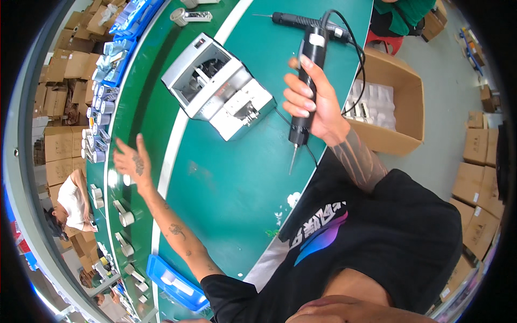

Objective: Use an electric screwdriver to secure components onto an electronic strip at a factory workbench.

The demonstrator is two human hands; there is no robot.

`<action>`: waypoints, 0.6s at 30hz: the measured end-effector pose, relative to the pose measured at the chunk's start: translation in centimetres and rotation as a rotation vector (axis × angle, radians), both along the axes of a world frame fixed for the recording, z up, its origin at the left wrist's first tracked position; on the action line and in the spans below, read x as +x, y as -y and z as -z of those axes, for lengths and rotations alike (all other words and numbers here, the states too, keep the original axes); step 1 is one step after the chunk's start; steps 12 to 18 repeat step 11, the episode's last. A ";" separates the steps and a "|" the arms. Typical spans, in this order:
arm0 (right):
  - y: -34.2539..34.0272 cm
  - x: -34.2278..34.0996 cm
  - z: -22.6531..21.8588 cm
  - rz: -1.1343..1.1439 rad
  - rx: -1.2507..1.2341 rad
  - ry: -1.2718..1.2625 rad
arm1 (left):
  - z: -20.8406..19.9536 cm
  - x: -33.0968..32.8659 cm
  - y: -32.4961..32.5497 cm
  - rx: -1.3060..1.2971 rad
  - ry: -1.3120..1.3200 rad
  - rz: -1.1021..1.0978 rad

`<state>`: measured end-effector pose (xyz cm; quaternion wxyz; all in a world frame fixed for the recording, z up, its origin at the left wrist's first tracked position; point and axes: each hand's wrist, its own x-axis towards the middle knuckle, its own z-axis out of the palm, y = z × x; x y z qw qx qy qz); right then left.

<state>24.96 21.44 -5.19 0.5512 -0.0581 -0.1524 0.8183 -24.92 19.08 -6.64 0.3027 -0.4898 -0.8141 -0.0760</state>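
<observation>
My right hand is wrapped round a black corded electric screwdriver, upright above the table's right side with its thin bit pointing down. My left hand reaches out over the green conveyor belt, fingers spread and holding nothing. A small white round part lies beside its wrist. Between my hands, a grey box-shaped machine with an open front compartment stands on the green table. Beyond my right hand, a second black electric screwdriver lies on the table.
Several white handled parts sit along the belt. A blue bin is near my left elbow. White cylindrical parts and blue trays line the far side. An open cardboard box stands right. Other people work across the belt.
</observation>
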 end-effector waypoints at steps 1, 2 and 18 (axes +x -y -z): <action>0.3 0.2 0.6 0.014 -0.014 0.012 | 0.0 1.6 -1.2 0.003 0.030 0.128; 0.2 0.7 1.2 0.033 -0.002 0.037 | -0.7 4.3 -3.1 -0.011 0.063 0.202; 0.6 1.2 4.9 -0.025 -0.128 0.101 | 0.2 8.8 -21.8 -0.116 0.518 0.840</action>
